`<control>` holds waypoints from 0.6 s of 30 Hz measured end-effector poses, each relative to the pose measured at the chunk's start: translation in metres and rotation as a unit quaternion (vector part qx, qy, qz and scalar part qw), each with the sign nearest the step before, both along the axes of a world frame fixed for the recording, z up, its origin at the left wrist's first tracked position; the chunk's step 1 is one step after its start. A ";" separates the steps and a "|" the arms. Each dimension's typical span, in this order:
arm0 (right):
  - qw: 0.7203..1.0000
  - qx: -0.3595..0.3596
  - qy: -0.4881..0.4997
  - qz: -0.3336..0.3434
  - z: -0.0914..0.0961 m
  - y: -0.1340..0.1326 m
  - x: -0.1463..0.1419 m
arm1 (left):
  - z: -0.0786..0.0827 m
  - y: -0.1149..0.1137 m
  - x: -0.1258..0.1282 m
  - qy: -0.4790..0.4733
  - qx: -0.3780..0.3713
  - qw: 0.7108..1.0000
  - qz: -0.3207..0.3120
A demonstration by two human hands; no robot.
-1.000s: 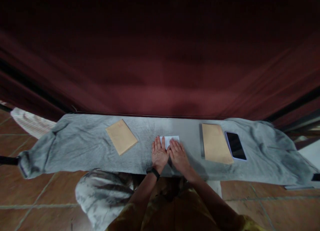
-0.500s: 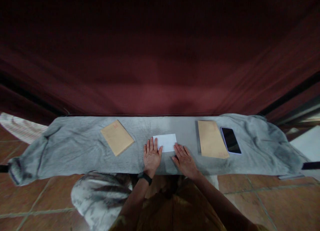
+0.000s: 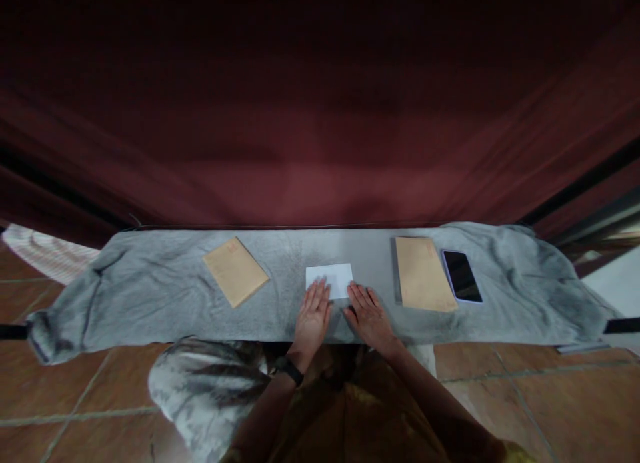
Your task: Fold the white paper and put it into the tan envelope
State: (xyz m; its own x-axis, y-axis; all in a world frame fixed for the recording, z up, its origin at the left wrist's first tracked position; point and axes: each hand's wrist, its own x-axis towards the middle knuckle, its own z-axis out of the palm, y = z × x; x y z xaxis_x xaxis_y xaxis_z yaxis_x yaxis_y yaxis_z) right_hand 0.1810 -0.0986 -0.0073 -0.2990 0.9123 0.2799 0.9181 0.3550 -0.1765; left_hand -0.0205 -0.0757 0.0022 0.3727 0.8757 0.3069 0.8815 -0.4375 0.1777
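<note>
A small white sheet of folded-looking paper (image 3: 340, 276) lies flat on the grey cloth in front of me. My left hand (image 3: 313, 314), with a dark band on its wrist, rests its outstretched fingers on the paper's lower left part. At the lower right corner, my right hand (image 3: 369, 316) lies flat with fingers extended, the fingertips at the paper's edge. Neither hand grips anything. To the left is a brown envelope (image 3: 236, 272), set at a slant. Several brown envelopes, or one thick one (image 3: 424, 276), lie to the right.
A phone (image 3: 463, 276) with a pale purple case lies beside the right-hand envelope. Grey fleece cloth (image 3: 165, 289) covers the long narrow surface. A dark red panel (image 3: 320, 189) rises behind it. Tiled floor (image 3: 500, 396) shows below, with a striped cloth (image 3: 50, 253) at far left.
My left hand has slid right and slightly down, from the paper's left edge onto its lower part. My right hand stays nearly in place. The view has shifted slightly.
</note>
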 end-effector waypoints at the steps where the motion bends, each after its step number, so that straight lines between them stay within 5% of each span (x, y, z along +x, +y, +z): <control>1: 1.000 -0.002 0.002 0.000 0.001 0.000 0.000 | -0.001 -0.004 0.005 0.012 -0.012 0.999 -0.029; 13: 0.997 -0.057 0.038 0.046 0.004 -0.009 -0.010 | 0.002 -0.016 0.012 0.080 -0.056 0.991 -0.095; 18: 0.998 -0.053 0.037 0.011 0.001 -0.019 -0.022 | 0.003 -0.017 0.014 0.086 -0.068 0.989 -0.102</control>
